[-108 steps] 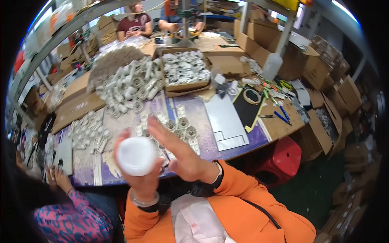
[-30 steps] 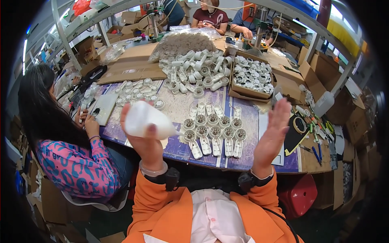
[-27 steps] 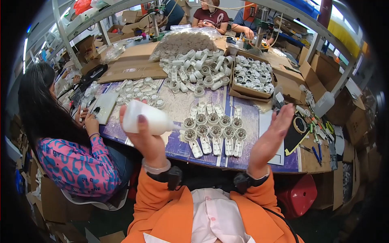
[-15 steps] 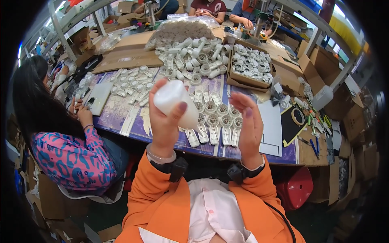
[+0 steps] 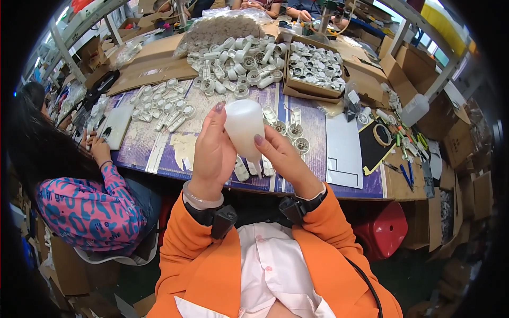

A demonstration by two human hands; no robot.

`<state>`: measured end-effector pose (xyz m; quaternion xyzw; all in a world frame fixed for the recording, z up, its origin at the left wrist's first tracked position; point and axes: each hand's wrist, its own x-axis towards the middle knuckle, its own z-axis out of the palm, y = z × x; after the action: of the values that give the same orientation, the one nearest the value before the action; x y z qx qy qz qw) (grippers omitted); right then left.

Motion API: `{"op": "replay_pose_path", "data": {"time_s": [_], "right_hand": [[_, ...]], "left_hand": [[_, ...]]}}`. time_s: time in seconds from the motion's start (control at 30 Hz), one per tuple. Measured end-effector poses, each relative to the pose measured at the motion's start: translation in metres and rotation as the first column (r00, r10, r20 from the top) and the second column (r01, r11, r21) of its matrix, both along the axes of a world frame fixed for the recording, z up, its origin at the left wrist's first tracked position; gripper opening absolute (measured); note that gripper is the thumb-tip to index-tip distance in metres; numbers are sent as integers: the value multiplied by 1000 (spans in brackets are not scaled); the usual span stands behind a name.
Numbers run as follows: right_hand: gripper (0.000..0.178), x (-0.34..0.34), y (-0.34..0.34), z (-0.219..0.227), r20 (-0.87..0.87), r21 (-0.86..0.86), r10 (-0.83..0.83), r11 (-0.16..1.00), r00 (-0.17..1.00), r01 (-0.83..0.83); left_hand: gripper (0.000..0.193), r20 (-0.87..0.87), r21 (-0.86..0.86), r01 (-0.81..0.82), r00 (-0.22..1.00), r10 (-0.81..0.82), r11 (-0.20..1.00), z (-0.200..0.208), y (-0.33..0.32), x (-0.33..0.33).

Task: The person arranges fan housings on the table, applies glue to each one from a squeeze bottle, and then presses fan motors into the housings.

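Observation:
A translucent white squeeze bottle (image 5: 244, 124) is held up over the near part of the bench, its narrow nozzle pointing down. My right hand (image 5: 283, 159) grips it from the right, thumb pressed on its side. Along the bottle's left side is my left hand (image 5: 212, 153), its thumb raised off the bottle; any fingers behind the bottle are hidden. Below and behind them, white round-headed plastic housings (image 5: 295, 130) lie in rows on the bench, the round cups holding small parts. My hands cover part of these rows.
A big heap of white housings (image 5: 249, 61) lies at the back, beside a carton of small white parts (image 5: 315, 66). A white sheet (image 5: 343, 153), black mat (image 5: 375, 146) and blue-handled pliers (image 5: 407, 175) are on the right. A co-worker (image 5: 90, 206) sits at left; a red stool (image 5: 384, 230) stands right.
The bottle has passed from my left hand's grip into my right hand, which moved left onto it. My left thumb has lifted off it. The view has shifted slightly.

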<state>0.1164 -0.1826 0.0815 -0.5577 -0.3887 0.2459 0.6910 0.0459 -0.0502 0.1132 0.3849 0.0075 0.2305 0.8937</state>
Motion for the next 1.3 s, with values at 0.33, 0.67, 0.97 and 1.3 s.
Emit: {"op": "replay_pose_path", "data": {"time_s": [0.33, 0.67, 0.97, 1.3], "right_hand": [[42, 1, -13, -2, -288, 131, 249, 967, 925, -220], [55, 8, -31, 36, 10, 515, -768, 553, 640, 656], [75, 9, -37, 41, 244, 498, -669, 708, 703, 501], [76, -18, -11, 18, 592, 340, -498, 867, 634, 364]], "left_hand": [[50, -10, 246, 171, 985, -174, 954, -20, 0, -13], [62, 274, 204, -518, 845, 460, 831, 17, 5, -21], [66, 331, 532, -477, 878, 347, 699, 21, 13, -17], [61, 402, 620, -579, 814, 419, 530, 6, -34, -1]]}}
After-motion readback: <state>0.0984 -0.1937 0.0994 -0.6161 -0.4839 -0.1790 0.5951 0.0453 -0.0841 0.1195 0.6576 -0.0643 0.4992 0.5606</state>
